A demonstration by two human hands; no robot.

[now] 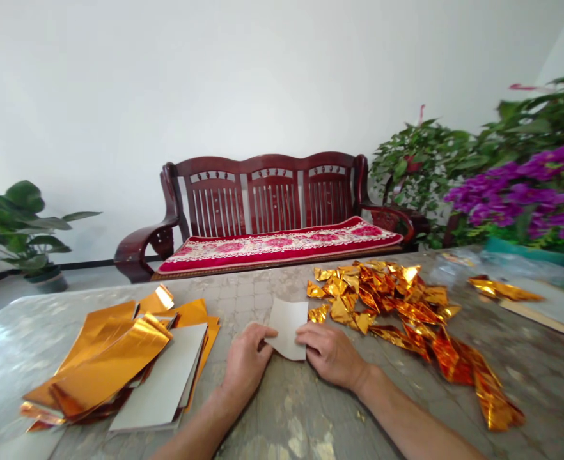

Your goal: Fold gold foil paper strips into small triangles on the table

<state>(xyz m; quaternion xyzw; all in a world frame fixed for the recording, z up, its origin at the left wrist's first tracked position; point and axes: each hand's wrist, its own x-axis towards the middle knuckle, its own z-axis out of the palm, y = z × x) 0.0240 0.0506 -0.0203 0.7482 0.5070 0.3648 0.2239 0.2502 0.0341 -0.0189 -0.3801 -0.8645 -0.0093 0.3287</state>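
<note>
Your left hand (246, 361) and right hand (330, 354) grasp a pale card (286, 327) at twelve o'clock on the table (282, 415). Crumpled gold foil (397, 300) sits just beside it, from one to three o'clock; gold sheets (109, 364) and grey cards (162, 377) lie at ten.

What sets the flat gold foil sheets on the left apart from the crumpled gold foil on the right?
The smooth, flat gold foil sheets lie stacked with grey card beside the left hand; the crumpled gold foil heap lies loose beside the right hand. The sheets keep straight edges; the heap is creased into jagged pieces. Both shine orange-gold.
</note>
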